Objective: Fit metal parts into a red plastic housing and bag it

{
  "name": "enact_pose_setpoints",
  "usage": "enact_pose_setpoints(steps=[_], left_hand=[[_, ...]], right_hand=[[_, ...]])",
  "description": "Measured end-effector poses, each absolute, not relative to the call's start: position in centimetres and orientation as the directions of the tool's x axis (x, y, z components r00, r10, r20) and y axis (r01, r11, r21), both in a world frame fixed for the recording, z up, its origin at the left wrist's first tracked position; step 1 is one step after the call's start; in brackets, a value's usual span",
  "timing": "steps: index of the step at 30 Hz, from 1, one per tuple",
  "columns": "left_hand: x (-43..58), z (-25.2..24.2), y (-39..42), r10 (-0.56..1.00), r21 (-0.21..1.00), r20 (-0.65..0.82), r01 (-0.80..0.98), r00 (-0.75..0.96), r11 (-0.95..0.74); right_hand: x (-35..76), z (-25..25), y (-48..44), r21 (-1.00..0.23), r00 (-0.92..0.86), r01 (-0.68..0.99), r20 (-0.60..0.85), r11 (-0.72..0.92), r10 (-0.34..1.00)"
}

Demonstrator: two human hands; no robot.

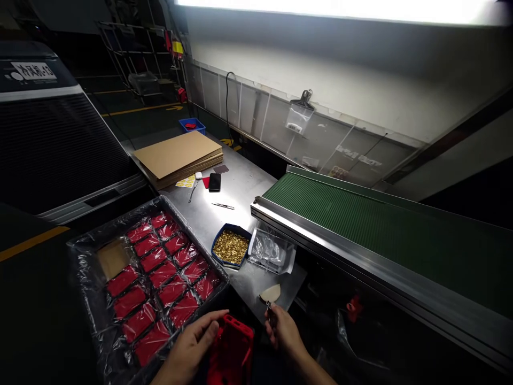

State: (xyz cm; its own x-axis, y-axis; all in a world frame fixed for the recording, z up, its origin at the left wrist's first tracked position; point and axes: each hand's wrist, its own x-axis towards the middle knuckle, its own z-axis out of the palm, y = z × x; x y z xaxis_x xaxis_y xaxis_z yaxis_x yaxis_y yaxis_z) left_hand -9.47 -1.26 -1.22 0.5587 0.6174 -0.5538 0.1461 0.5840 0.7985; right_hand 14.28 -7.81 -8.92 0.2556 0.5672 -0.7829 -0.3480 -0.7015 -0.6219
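My left hand (191,345) grips a red plastic housing (232,350) at the bottom middle, just in front of the table edge. My right hand (282,329) is beside it on the right, fingers pinched on a small dark tool (270,313) whose tip points up toward a pale curved piece (271,292) on the steel table (240,187). A blue dish of small gold parts (231,246) sits just beyond, with a clear plastic bag (269,250) to its right.
A black box lined with plastic (86,251) holds several bagged red housings on the left. A green conveyor belt (380,224) runs along the right. Farther back lie stacked cardboard sheets (178,155), a black phone (215,182) and a blue bin (192,125).
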Motion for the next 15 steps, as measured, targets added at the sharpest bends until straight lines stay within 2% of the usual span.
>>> enact_pose_setpoints(steps=[3,8,11,15], left_hand=[[-10.3,-0.3,-0.1,0.643,0.773,-0.607,0.161,0.466,0.613],[-9.4,-0.2,-1.0,0.679,0.725,-0.632,-0.024,0.373,0.688],[-8.7,-0.7,-2.5,0.664,0.652,-0.693,-0.149,0.281,0.744],[-8.4,-0.4,-3.7,0.627,0.565,-0.756,-0.295,0.187,0.770]], right_hand=[[13.7,-10.6,-7.3,-0.632,0.238,-0.241,-0.774,-0.736,0.587],[11.8,-12.1,-5.1,-0.671,0.178,-0.019,-0.732,-0.742,0.658],[11.6,-13.4,-3.4,-0.684,0.206,0.164,-0.681,-0.711,0.703],[12.8,-15.2,-1.3,-0.620,0.280,0.445,-0.589,-0.646,0.758]])
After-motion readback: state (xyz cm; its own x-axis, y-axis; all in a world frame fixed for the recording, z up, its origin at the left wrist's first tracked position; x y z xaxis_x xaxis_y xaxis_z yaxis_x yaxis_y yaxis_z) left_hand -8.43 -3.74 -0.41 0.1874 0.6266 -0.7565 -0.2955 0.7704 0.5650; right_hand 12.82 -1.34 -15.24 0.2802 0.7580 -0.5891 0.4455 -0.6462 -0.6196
